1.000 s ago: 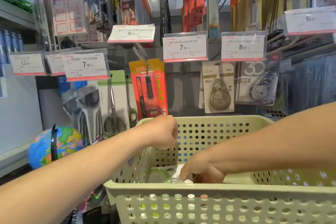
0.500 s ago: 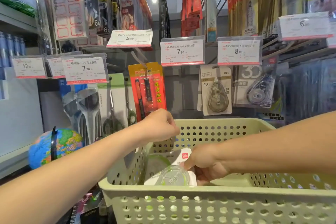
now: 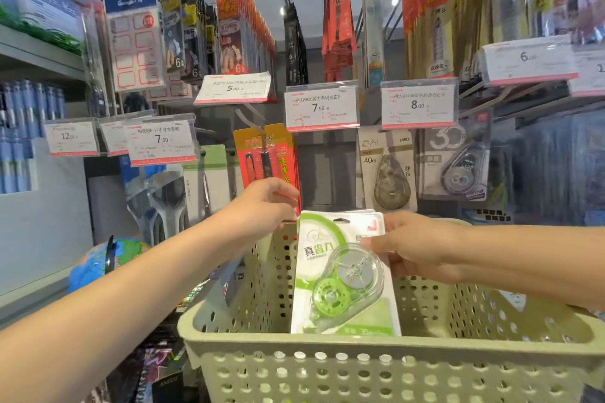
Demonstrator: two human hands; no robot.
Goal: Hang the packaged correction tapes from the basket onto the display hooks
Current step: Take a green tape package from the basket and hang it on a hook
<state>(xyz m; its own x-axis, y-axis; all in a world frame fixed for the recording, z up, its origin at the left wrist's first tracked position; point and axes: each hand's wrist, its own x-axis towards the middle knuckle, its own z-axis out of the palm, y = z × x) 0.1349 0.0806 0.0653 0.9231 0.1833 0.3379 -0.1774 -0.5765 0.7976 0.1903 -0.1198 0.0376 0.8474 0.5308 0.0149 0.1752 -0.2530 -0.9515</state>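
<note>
While the pale green perforated basket point(image 3: 376, 366) fills the lower part of the view, we note our right hand point(image 3: 415, 247) pinching the right edge of a packaged correction tape point(image 3: 340, 275), thumb on the card's face and fingers behind it. That package stands upright above the basket's interior, its lower edge dipping behind the near rim and its hang hole at the top; the card is white and green, with a clear blister over a green-wheeled dispenser. At least one more card edge shows behind its top, so it may be a small stack. Our left hand point(image 3: 262, 203) is closed over the basket's far left corner, gripping the rim. Beyond the basket's far rim, a 7.90 price tag point(image 3: 322, 107) heads a display hook whose space beneath appears bare. To the right of that tag, an 8.00 price tag point(image 3: 419, 103) sits above two hung correction tapes, a beige 40m pack point(image 3: 388, 170) and a grey 30 pack point(image 3: 455, 163). Left of the basket, a red pen pack point(image 3: 265, 157) hangs just behind our left hand.
</note>
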